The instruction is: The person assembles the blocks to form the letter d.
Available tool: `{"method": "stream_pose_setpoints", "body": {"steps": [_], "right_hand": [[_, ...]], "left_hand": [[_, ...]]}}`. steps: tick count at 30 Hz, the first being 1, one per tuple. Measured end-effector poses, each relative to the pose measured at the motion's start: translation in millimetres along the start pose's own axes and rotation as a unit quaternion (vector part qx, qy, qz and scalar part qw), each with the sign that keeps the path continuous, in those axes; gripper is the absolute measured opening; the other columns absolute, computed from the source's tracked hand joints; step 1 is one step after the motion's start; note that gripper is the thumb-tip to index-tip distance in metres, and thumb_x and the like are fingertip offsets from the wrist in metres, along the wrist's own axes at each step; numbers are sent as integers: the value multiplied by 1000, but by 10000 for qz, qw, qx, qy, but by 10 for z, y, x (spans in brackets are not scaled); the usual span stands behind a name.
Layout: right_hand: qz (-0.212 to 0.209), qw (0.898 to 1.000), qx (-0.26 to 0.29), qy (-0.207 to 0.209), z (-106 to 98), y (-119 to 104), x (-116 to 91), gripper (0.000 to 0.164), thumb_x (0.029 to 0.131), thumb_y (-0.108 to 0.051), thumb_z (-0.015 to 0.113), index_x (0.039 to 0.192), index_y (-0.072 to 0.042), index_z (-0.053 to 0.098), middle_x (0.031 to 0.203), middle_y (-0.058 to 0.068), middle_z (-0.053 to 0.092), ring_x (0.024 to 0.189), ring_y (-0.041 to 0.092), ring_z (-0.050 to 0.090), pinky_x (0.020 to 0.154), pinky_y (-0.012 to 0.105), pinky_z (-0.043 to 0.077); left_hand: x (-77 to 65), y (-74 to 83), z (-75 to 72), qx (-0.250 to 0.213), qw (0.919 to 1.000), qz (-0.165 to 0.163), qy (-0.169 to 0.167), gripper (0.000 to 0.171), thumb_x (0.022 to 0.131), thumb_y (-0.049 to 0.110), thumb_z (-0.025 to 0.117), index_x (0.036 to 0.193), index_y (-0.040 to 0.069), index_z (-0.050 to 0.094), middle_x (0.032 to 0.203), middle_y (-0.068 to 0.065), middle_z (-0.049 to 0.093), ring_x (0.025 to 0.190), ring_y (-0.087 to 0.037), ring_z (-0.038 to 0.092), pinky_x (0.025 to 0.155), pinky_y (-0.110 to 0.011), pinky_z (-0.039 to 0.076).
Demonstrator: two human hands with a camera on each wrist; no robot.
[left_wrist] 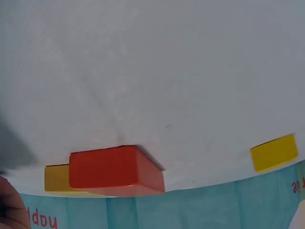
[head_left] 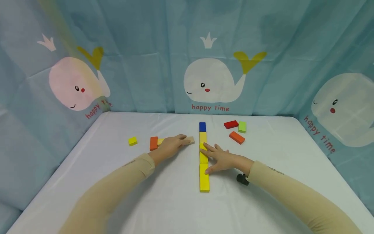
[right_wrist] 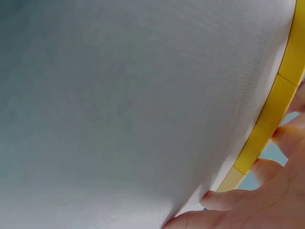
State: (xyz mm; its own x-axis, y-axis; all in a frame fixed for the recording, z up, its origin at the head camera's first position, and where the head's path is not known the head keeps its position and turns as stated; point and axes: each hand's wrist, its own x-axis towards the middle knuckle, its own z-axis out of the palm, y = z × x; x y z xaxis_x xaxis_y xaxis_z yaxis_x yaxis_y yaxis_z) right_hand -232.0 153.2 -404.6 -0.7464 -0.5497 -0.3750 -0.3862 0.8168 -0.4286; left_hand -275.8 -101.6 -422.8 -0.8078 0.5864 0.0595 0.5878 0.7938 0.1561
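My left hand (head_left: 171, 146) reaches over a short crosswise row, pinching a pale wooden block (head_left: 190, 140) between thumb and fingers. The far part of this block is under the hand. To its left, a pale yellow block (head_left: 160, 141) lies against an orange-red block (head_left: 153, 143). My right hand (head_left: 222, 160) spreads its fingers along the right side of a straight row, touching the yellow blocks (head_left: 204, 178). Beyond these, the row continues with a pale yellow block (head_left: 203, 137) and a blue block (head_left: 202, 126). A narrow gap separates the pale wooden block from the row.
A small yellow block (head_left: 132, 141) lies at far left. Red (head_left: 231, 124), light green (head_left: 242, 127) and orange (head_left: 237, 137) blocks are scattered at back right. A black object (head_left: 242, 179) shows by the right wrist. A blue whale-print curtain (head_left: 140, 81) surrounds the white table (head_left: 163, 208).
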Motion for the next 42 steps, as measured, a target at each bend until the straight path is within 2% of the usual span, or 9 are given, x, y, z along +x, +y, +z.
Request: {"method": "stream_pose_setpoints", "body": {"steps": [6, 14, 22, 34, 42], "right_hand": [[-50, 10000, -18, -2, 1, -15, 17, 93, 81, -56, 71, 155, -23, 27, 163, 4, 4, 144, 48, 1, 98, 79, 7], [-43, 9999, -110, 5, -15, -26, 18, 92, 81, -54, 71, 155, -23, 27, 163, 4, 4, 144, 48, 3, 97, 79, 8], [-37, 9999, -104, 10, -20, -19, 14, 92, 81, -54, 71, 155, -22, 27, 163, 4, 4, 143, 48, 3, 97, 79, 9], [-7, 9999, -117, -5, -24, -15, 16, 92, 82, -54, 71, 155, -23, 27, 163, 4, 4, 143, 48, 3, 97, 79, 9], [-6, 9999, -110, -29, -7, 8, 26, 92, 81, -55, 71, 155, -23, 26, 163, 3, 4, 143, 48, 2, 97, 79, 9]], "left_hand": [[46, 12, 51, 241, 9995, -169, 80, 38, 99, 19, 58, 136, 28, 58, 136, -10, 56, 110, -28, 63, 92, -41, 49], [100, 18, 92, 442, 9985, -25, 325, 36, 100, 20, 57, 134, 28, 60, 132, -10, 59, 108, -28, 65, 89, -41, 51], [169, 63, 84, 429, 9990, -97, 124, 37, 101, 22, 54, 137, 29, 57, 134, -10, 57, 111, -28, 63, 92, -41, 49], [154, 66, 100, 178, 9998, 16, 128, 38, 100, 21, 56, 138, 29, 57, 136, -10, 56, 113, -29, 61, 94, -42, 48], [164, 84, 105, 131, 9998, -47, -112, 40, 101, 22, 54, 140, 33, 54, 140, -7, 54, 118, -28, 58, 98, -42, 45]]}}
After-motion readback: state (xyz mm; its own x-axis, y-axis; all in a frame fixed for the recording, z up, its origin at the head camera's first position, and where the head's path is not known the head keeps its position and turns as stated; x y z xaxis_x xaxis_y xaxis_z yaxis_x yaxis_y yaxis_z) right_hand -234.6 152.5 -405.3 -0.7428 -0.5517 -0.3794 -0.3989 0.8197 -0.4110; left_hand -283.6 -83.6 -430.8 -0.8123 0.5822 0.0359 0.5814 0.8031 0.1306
